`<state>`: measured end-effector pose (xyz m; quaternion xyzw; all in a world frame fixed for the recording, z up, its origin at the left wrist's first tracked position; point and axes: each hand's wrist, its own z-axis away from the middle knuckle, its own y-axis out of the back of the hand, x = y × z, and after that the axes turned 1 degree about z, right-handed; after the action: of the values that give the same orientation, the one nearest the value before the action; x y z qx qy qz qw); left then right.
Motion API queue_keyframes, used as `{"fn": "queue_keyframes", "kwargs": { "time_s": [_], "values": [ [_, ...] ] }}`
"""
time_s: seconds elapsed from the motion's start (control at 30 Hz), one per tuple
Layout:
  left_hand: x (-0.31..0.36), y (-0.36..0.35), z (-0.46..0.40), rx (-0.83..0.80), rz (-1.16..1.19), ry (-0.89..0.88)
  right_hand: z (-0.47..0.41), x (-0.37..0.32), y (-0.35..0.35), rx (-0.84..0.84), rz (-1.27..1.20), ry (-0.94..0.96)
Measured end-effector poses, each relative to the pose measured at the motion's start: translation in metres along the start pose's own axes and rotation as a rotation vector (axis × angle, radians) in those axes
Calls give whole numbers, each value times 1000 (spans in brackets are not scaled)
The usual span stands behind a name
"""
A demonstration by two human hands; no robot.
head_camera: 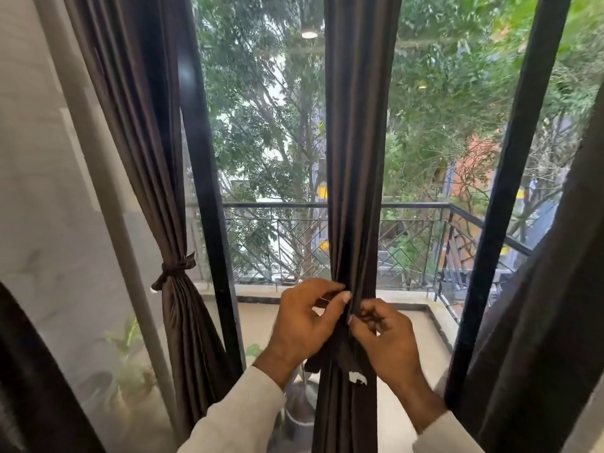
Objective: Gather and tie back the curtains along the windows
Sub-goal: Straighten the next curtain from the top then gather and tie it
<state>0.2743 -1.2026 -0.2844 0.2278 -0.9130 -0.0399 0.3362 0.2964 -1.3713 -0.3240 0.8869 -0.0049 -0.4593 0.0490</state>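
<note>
The tall window [268, 125] fills the view, dark frame posts between its panes and a balcony railing [411, 206] outside. Three dark curtains hang along it: the left curtain [153, 125] is already cinched with a knotted tie [175, 268], the right curtain [549, 289] hangs loose at the edge of view, and the middle curtain [359, 142] is bunched into a narrow column in front of the person.

At that column the left hand [304, 322] and right hand [389, 341] meet, each with fingers pinched shut on an end of the tie strip [340, 361] (its loose tails dangle just below, one showing a pale tag). The knot looks half made, I judge.

The main risk is the gathered folds spreading if either pinch slackens before the knot is drawn snug, since nothing else holds the bundle. A lesser one: the smooth fabric may let a loose knot slide down, leaving this curtain tied lower than the left one
</note>
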Motion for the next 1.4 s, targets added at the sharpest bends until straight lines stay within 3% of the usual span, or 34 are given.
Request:
{"fn": "queue_keyframes", "kwargs": {
  "time_s": [0.1, 0.27, 0.4, 0.5, 0.73, 0.83, 0.93, 1.03, 1.4],
  "values": [
    [3, -4, 1, -12, 74, 53, -2, 0, 1, 12, 28, -10],
    [4, -1, 3, -10, -25, 34, 0, -2, 3, 59, 31, -15],
    [3, -1, 6, 5, -161, -85, 10, 12, 6, 243, 427, 171],
    [-1, -2, 3, -8, -157, -117, 15, 16, -1, 104, 604, 318],
    [4, 1, 1, -25, -82, 11, 13, 17, 10, -150, 531, 401],
    [3, 8, 1, 0, -114, 25, 6, 24, 19, -35, 385, 303],
    [6, 12, 5, 8, -121, 40, -11, 22, 24, 137, 249, 49],
    [5, 14, 9, 16, -200, 13, -30, 29, 27, 64, 66, -160],
    [-1, 21, 15, -16, -172, -24, -33, 40, 27, -29, -37, -245]
  ]
}}
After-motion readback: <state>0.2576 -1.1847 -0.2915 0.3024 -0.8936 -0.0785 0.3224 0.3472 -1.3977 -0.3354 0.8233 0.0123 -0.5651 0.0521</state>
